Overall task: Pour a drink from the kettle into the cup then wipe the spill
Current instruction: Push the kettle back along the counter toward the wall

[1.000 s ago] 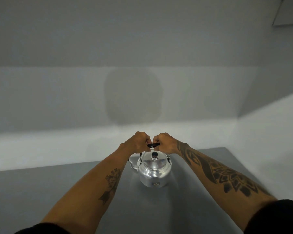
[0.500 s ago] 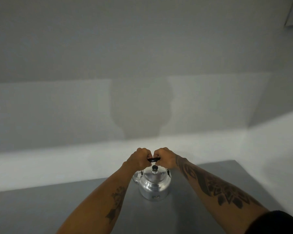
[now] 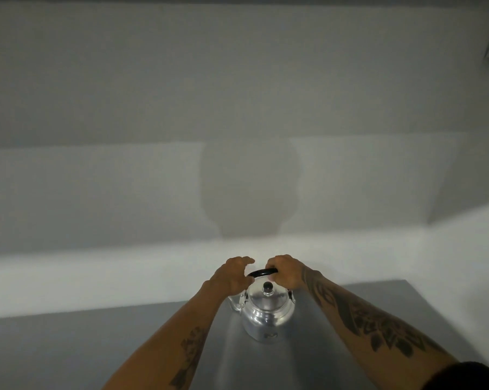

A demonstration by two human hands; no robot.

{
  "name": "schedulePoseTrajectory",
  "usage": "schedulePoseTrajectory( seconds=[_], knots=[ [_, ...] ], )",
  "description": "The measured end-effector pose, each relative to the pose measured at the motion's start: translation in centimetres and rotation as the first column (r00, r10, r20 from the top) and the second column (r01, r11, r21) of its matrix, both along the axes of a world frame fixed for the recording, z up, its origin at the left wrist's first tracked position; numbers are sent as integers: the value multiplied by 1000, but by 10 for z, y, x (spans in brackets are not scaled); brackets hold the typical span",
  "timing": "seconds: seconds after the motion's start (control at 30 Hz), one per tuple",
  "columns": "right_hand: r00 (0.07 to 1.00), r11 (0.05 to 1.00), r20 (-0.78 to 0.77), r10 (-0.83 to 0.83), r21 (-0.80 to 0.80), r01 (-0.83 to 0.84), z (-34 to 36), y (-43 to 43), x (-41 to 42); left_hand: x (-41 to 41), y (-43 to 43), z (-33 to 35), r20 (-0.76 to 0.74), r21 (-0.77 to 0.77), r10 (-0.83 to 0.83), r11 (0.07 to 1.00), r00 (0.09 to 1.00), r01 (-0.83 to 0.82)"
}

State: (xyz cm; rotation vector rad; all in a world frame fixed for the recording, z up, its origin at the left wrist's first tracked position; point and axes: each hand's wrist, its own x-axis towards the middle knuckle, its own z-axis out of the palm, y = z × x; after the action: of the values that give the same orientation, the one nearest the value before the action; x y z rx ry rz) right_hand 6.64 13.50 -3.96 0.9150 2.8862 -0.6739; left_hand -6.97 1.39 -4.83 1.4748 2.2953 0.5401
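Note:
A shiny metal kettle (image 3: 267, 316) with a black lid knob and a black handle (image 3: 261, 273) stands upright on the grey table (image 3: 68, 350), its spout pointing left. My right hand (image 3: 287, 270) is closed around the right end of the handle. My left hand (image 3: 233, 274) hovers at the left end of the handle with its fingers spread apart, not gripping. No cup and no cloth are in view.
The grey table ends at its far edge (image 3: 125, 311) just behind the kettle and at a right corner (image 3: 406, 281). Beyond it lie a pale floor and a plain wall (image 3: 237, 108). My forearms reach in from the bottom of the frame.
My left hand has let go of the kettle handle and its fingers have spread. My right hand keeps its grip. The view has tilted upward.

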Motion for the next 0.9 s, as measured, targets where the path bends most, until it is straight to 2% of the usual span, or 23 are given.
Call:
schedulePoseTrajectory(
  seconds=[0.2,0.37,0.57,0.9],
  knots=[
    [999,1000,-43,25,18,-24,22,-38,-6,-1,-91,13,-81,156,119,982,990,-106],
    [963,968,-127,239,116,-224,33,-128,-39,5,-209,2,-204,230,284,944,937,-236],
    [871,872,-132,473,210,-442,32,-259,-87,0,-334,-17,-363,174,483,875,797,-451],
    [774,803,-215,596,126,-583,-17,-455,-119,-5,-488,-70,-207,54,558,827,804,-560]
  ],
)
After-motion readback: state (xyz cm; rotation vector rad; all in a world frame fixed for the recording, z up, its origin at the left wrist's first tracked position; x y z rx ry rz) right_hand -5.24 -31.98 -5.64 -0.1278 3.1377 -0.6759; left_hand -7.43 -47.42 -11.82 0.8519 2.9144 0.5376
